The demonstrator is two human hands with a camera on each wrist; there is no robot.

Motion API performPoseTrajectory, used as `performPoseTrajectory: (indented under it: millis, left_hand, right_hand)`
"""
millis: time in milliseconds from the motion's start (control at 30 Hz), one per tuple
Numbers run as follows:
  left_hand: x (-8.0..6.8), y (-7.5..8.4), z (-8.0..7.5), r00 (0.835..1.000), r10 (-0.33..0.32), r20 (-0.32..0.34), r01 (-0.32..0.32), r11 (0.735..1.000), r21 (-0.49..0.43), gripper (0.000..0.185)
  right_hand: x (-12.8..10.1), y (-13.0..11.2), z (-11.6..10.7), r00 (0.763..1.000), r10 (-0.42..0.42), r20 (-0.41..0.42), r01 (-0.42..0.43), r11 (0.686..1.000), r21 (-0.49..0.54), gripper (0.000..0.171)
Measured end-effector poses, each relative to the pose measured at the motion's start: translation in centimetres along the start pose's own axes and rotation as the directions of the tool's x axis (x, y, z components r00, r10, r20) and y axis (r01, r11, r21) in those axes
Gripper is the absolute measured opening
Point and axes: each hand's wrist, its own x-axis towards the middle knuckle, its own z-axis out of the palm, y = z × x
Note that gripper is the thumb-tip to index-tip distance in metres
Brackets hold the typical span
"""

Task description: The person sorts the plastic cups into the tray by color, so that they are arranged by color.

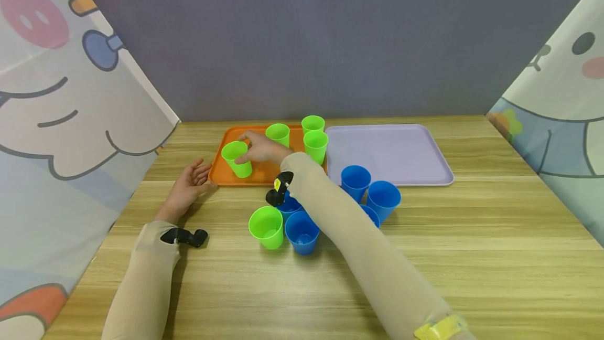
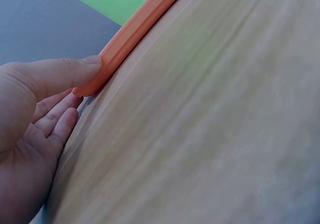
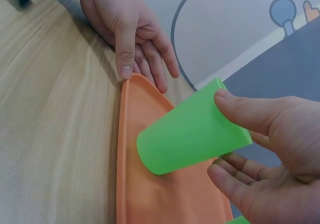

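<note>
The right hand [image 3: 270, 144] pinches a green cup [image 3: 192, 134] at its rim, over the orange tray [image 3: 145, 194]. The left hand [image 1: 189, 185], its grip relaxed and open, steadies the tray's corner with its thumb on the surface [image 1: 472, 235].

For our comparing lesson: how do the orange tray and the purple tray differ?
The orange tray holds green cups; the purple tray holds none. The left hand touches the orange tray's corner; no hand touches the purple tray, which looks larger. Both lie flat, side by side.

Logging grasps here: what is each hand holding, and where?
Right hand grips a green cup near its rim. Left hand holds nothing; its thumb touches the orange tray corner.
</note>
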Motion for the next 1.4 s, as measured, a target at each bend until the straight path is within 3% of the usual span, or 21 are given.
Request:
performPoseTrajectory:
  millis: [400, 767, 900, 1400]
  left_hand:
    - [0.1, 0.1, -0.1, 1.000, -0.023, 0.004, 0.023, 1.000, 0.019, 0.088]
    - [-0.1, 0.1, -0.1, 1.000, -0.025, -0.001, 0.025, 0.999, 0.044, 0.088]
    - [0.0, 0.1, 0.0, 1.000, -0.028, 0.000, 0.028, 0.999, 0.042, 0.089]
    - [0.2, -0.1, 0.0, 1.000, -0.011, 0.006, 0.011, 0.999, 0.031, 0.087]
  right_hand:
    - [-0.8, -0.6, -1.0, 1.000, 0.008, 0.010, -0.007, 1.000, -0.029, 0.069]
    - [-2.9, -1.3, -1.8, 0.995, -0.071, 0.065, 0.070, 0.997, 0.020, 0.072]
    - [-3.6, -1.6, -1.6, 0.992, -0.086, 0.089, 0.087, 0.996, -0.008, 0.070]
    - [-6.9, -2.0, -1.1, 0.947, -0.184, 0.263, 0.207, 0.976, -0.066, 0.064]
